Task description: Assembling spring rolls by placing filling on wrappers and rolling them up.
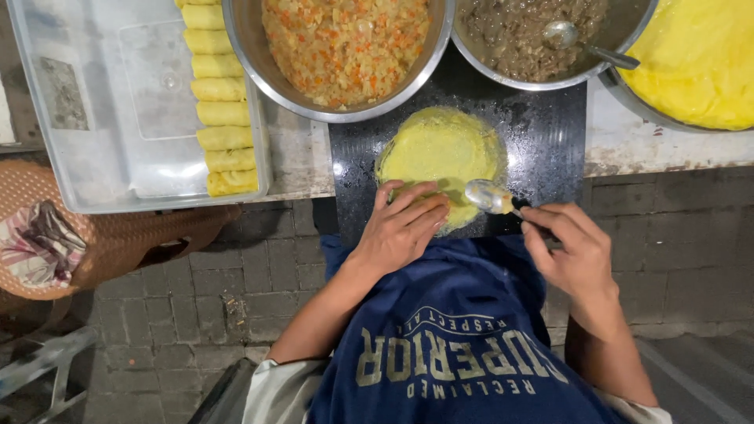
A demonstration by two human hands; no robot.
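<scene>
A round yellow wrapper (pixel 440 153) lies flat on a black stone slab (pixel 542 133). My left hand (pixel 400 228) rests on the wrapper's near edge, fingers spread and pressing it down. My right hand (pixel 573 251) grips the handle of a metal spoon (pixel 488 196), whose bowl hovers at the wrapper's near right edge. Beyond the slab stand a steel bowl of orange and white chopped filling (pixel 345 47) and a steel bowl of dark minced filling (pixel 534 35) with a second spoon (pixel 581 43) in it.
A clear plastic tray (pixel 118 118) at the left holds a row of several yellow rolls (pixel 216 102). A stack of yellow wrappers (pixel 699 63) sits at the far right. A woven brown basket (pixel 86 243) with cloth stands lower left, above a brick floor.
</scene>
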